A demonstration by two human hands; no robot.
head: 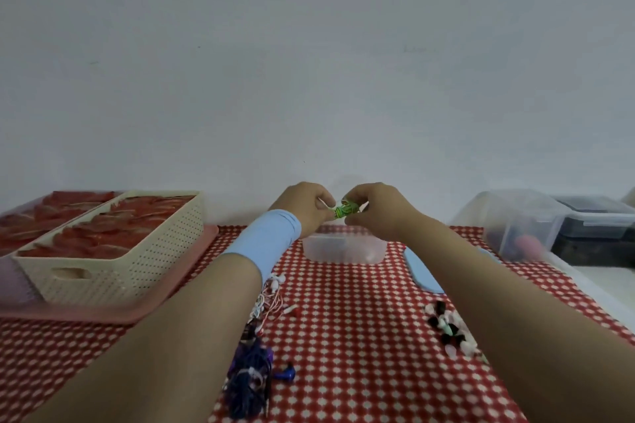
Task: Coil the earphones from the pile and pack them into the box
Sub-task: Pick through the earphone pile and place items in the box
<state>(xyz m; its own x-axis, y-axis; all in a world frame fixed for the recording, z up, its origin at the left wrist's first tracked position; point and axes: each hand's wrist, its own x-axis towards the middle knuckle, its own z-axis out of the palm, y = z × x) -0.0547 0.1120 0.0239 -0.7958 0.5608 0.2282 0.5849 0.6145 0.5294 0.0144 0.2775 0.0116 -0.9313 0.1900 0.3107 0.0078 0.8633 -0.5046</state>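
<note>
Two hands, the left hand [305, 206] and right hand [381, 211], pinch the green earphone coil [345, 209] by the box [343, 252]; slack fingers could let it unwind or miss.

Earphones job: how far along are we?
Done: unclear, the contents of the clear box are blurred. In hand: left hand and right hand both pinch a green coiled earphone over the box. Left: a tangled purple, white and pink pile on the cloth, plus a smaller dark-and-white cluster at right.
</note>
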